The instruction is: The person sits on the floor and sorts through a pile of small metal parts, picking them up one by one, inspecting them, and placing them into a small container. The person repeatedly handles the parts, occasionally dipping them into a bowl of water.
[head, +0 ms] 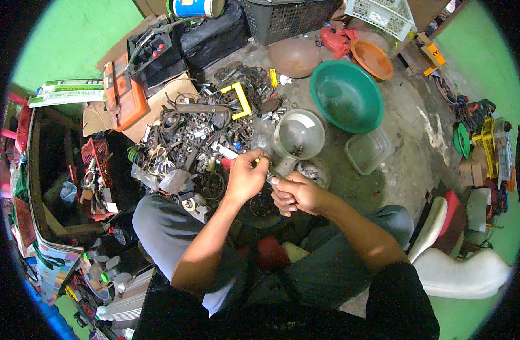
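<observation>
My left hand [248,175] is closed around a small tool, of which only a bit of yellow [257,160] shows between the fingers. Just to its right, my right hand [301,193] pinches a small metal part [271,177] between thumb and forefinger. The fingers hide most of both things, and whether the tool touches the part cannot be made out. Beyond my hands spreads a heap of loose metal hardware and spare parts [196,134]. A clear round plastic tub [317,129] with a few small dark pieces stands past my right hand. Nearer, a smaller container [323,168] holds more parts.
A green plastic basin [328,80], an orange basin [372,59] and a clear rectangular container [372,153] stand on the concrete floor. An orange toolbox [130,106] lies at the left, near a black battery [151,55]. A yellow frame-shaped piece [244,102] rests on the heap.
</observation>
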Motion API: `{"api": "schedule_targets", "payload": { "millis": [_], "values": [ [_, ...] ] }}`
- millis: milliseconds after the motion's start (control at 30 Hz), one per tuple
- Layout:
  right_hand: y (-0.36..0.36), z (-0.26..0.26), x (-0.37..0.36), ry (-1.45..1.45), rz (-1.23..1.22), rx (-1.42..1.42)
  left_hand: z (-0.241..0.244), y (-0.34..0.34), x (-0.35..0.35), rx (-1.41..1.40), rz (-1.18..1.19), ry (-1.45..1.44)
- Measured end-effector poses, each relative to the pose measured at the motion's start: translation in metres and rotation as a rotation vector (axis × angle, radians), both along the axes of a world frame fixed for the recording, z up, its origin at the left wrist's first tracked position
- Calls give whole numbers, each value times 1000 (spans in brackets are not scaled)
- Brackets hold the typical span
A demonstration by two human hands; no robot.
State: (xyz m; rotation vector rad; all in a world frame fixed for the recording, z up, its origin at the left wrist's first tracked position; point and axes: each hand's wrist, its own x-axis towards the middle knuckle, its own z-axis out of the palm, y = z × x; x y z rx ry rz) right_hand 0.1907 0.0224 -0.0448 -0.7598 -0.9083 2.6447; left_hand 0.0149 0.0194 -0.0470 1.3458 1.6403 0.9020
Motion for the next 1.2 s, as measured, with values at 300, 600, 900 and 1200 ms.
{"api": "schedule_targets", "payload": {
  "millis": [300,600,900,1200],
  "values": [
    [6,-1,19,-402,39,654,-31,24,-51,-35,349,-246],
    [37,-92,22,-896,-398,993,-45,25,-48,-347,340,-629],
    [67,-128,46,-1183,-482,1149,-43,22,-51,-418,263,-743],
    [74,-138,50,-1498,-174,1209,-43,15,-35,-555,143,-1039]
  ]
}}
